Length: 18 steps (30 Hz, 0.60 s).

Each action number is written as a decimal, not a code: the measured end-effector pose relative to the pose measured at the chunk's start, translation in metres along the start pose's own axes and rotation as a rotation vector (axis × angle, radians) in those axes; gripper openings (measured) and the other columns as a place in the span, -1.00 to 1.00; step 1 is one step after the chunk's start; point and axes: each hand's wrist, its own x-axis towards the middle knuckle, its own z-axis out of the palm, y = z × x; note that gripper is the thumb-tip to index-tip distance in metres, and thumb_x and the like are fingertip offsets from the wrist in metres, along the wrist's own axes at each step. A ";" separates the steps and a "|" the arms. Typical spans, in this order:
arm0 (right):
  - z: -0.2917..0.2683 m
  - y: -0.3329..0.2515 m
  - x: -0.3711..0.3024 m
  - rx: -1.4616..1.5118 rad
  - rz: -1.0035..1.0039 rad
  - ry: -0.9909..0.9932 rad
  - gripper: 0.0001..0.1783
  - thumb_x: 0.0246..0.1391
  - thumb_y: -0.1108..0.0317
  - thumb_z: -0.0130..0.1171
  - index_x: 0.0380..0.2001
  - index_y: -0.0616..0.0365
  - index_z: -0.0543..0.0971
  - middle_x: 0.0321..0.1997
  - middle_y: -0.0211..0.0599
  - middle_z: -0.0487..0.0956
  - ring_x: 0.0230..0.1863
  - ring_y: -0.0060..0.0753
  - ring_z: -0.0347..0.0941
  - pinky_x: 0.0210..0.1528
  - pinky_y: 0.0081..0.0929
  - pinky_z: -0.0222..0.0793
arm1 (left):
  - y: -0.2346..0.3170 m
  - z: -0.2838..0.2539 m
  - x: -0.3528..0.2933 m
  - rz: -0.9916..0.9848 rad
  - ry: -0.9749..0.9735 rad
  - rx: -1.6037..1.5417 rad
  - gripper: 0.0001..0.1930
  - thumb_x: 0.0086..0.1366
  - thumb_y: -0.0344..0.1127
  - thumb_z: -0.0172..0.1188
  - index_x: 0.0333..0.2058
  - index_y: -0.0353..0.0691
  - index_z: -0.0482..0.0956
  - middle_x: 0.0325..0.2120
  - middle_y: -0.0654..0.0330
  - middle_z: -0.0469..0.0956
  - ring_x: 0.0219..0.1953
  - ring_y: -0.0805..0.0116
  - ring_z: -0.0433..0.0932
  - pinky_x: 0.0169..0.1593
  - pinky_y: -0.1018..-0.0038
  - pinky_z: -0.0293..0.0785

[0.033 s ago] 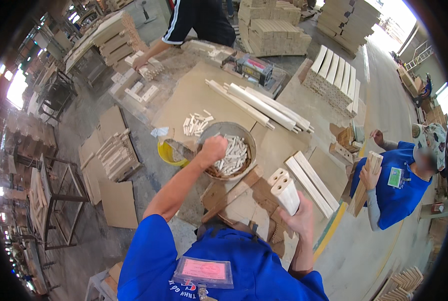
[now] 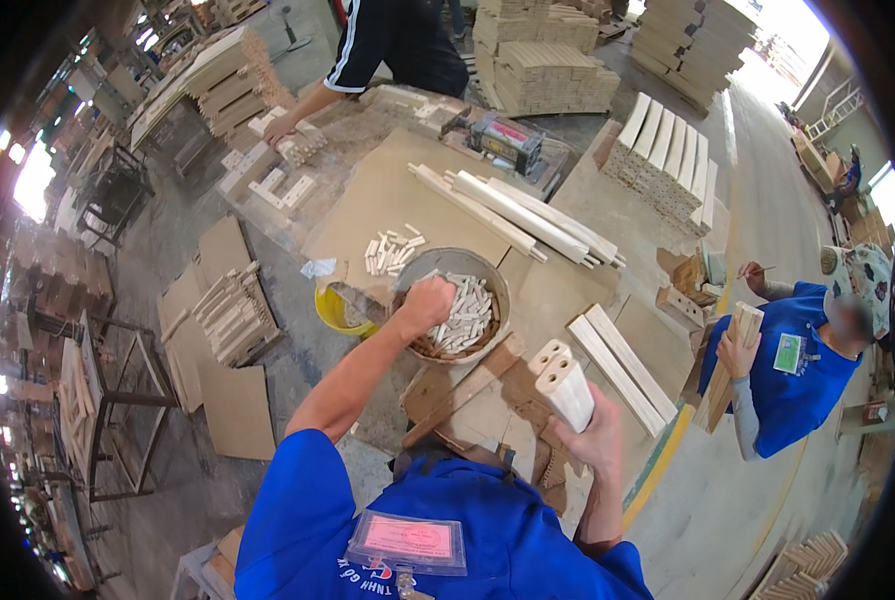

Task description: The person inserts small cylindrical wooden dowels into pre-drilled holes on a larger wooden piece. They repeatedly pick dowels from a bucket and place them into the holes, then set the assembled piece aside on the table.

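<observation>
Right hand [image 2: 593, 432]: grip closed around pale drilled wooden pieces [image 2: 567, 392], above the counter [image 2: 285, 226]'s near edge. Left hand [image 2: 428, 303]: grip inside round bucket [image 2: 502, 300], among short dowels [image 2: 469, 318]; hold cannot be told. Beyond: loose dowel heap [image 2: 392, 250]; long rails [image 2: 522, 217].

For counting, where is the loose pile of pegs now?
In the head view, the peg pile lies left of centre, up-left of the round tub.

Two held blocks [image 2: 567, 392], four end holes [image 2: 554, 378], two planks [image 2: 615, 375] just right of them, one grey bucket [image 2: 457, 258], dowels [image 2: 469, 312] too many to count, one yellow pail [image 2: 332, 312], two badges [image 2: 407, 543]
</observation>
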 end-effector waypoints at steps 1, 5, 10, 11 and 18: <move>0.001 0.000 0.001 0.005 0.000 -0.019 -0.31 -0.20 0.38 0.45 0.12 0.22 0.59 -0.13 -0.11 0.73 -0.12 -0.27 0.70 0.00 -0.35 0.56 | 0.006 0.000 0.005 -0.011 0.001 -0.005 -0.84 0.25 -0.32 0.13 -0.27 -0.20 0.64 -0.36 -0.08 0.62 -0.21 -0.14 0.63 -0.09 0.05 0.58; 0.008 0.006 -0.001 0.025 -0.053 -0.065 -0.38 -0.21 0.37 0.47 0.03 0.22 0.62 -0.20 -0.13 0.72 -0.21 -0.27 0.68 -0.10 -0.35 0.54 | -0.008 -0.018 -0.013 0.068 0.218 -0.158 -0.85 0.30 -0.36 0.10 -0.33 -0.21 0.64 -0.36 -0.09 0.64 -0.23 -0.12 0.66 -0.10 0.11 0.59; 0.011 0.023 -0.011 0.055 -0.085 -0.129 -0.28 -0.26 0.40 0.49 0.11 0.17 0.61 -0.19 -0.13 0.73 -0.18 -0.19 0.71 -0.07 -0.36 0.56 | 0.073 -0.114 -0.058 0.078 0.166 -0.977 -0.82 0.43 -0.29 0.17 -0.15 -0.25 0.64 -0.36 0.09 0.60 -0.27 0.22 0.58 -0.17 0.33 0.49; 0.013 0.022 -0.012 0.065 -0.108 -0.154 -0.28 -0.27 0.41 0.49 0.11 0.16 0.61 -0.19 -0.14 0.73 -0.19 -0.19 0.71 -0.07 -0.36 0.56 | 0.090 -0.129 -0.079 0.095 0.095 -1.174 -0.81 0.43 -0.32 0.20 -0.08 -0.26 0.63 -0.41 0.18 0.54 -0.33 0.37 0.50 -0.20 0.43 0.42; 0.029 0.009 -0.010 0.097 -0.277 -0.253 -0.25 -0.33 0.44 0.50 0.11 0.13 0.62 -0.16 -0.17 0.71 -0.16 -0.15 0.69 -0.07 -0.34 0.56 | 0.117 -0.149 -0.136 0.285 0.114 -1.073 -0.88 0.42 -0.37 0.22 -0.15 -0.26 0.60 -0.39 0.21 0.53 -0.36 0.48 0.46 -0.23 0.49 0.43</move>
